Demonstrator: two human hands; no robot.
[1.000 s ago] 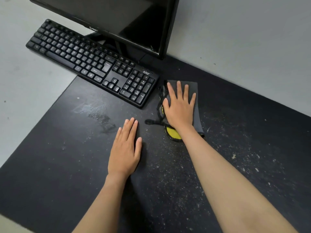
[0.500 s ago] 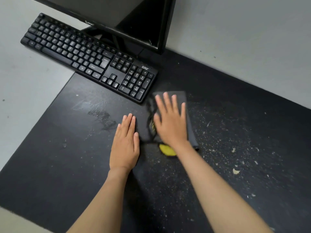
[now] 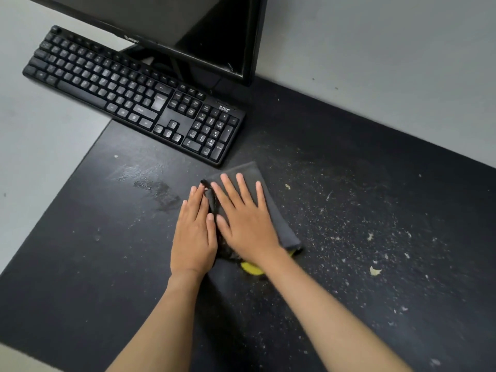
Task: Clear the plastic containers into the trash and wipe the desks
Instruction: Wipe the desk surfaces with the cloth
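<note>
Grey cloth (image 3: 264, 208) with a yellow corner showing lies flat on the black counter (image 3: 80, 264), pinned under the right hand (image 3: 248, 224), whose fingers are spread straight and pressing down, so the grip is wide and curled round nothing. Half a second back that cloth sat further to the right; it has been swept leftward and now meets the left hand (image 3: 194, 237), which rests flat with fingers together, its thumb side touching the cloth's edge. That suggests a wiping stroke pushing crumbs toward the left hand as a stop. Most of the crumbs (image 3: 374, 271) are scattered well to the right of the cloth, so the wiping looks far from done. No plastic containers are in view. Room is tight above: the keyboard (image 3: 134, 95) has its near corner just beyond the cloth's far edge, and the monitor (image 3: 214, 28) overhangs behind it. A dull smear (image 3: 158, 189) marks the counter left of the hands. Right and toward the person the counter is open, its far edge running diagonally against the pale surface (image 3: 375, 63) beyond.
</note>
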